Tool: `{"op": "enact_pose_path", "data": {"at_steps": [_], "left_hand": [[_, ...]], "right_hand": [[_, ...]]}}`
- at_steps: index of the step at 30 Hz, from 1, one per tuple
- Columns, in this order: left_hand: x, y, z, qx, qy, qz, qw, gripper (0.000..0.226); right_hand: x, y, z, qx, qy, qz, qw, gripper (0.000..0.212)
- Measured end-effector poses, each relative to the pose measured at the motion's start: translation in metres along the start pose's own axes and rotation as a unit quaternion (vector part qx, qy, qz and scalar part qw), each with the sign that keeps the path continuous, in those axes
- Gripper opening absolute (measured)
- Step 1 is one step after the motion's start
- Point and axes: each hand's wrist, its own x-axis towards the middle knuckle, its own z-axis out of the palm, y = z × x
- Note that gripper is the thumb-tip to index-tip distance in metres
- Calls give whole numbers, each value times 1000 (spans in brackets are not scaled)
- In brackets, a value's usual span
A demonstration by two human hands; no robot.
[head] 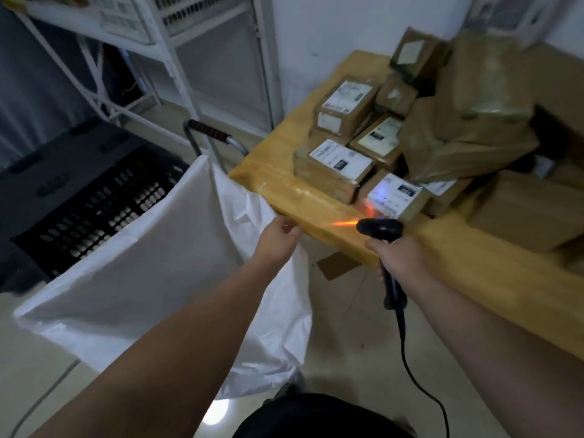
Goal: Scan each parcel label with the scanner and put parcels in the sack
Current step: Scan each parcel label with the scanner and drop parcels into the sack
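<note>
right hand (pixel 398 255) grips scanner (pixel 383 230); (lit) label (pixel 393 192)

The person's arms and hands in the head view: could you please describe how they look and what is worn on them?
Both forearms are bare up to the frame's edge, with no sleeves in sight. The left hand and right hand wear no gloves. No watch, bracelet or ring shows, though the picture is somewhat blurred, so small items could be missed.
</note>
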Motion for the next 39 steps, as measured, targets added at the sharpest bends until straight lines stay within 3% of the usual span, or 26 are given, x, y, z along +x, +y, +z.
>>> {"op": "enact_pose_path", "data": {"at_steps": [4, 15, 26, 31, 36, 39], "left_hand": [[-16, 48, 54, -6, -49, 25, 998, 38], [-72, 156, 244, 23, -162, 115, 980, 39], [-82, 197, 346, 49, -198, 134, 970, 38], [-70, 229, 369, 35, -170, 243, 954, 37], [-65, 294, 383, 39, -195, 341, 919, 45], [-66, 330, 394, 77, -207, 380, 899, 54]], "right_hand": [[-5, 20, -71, 38, 27, 12, 999, 34], [-21, 93, -279, 158, 141, 22, 977, 24], [-4, 153, -367, 240, 197, 25, 950, 15], [15, 148, -387, 227, 262, -58, 936, 17], [22, 111, -431, 241, 327, -139, 903, 5], [28, 94, -471, 311, 336, -136, 879, 19]]}}
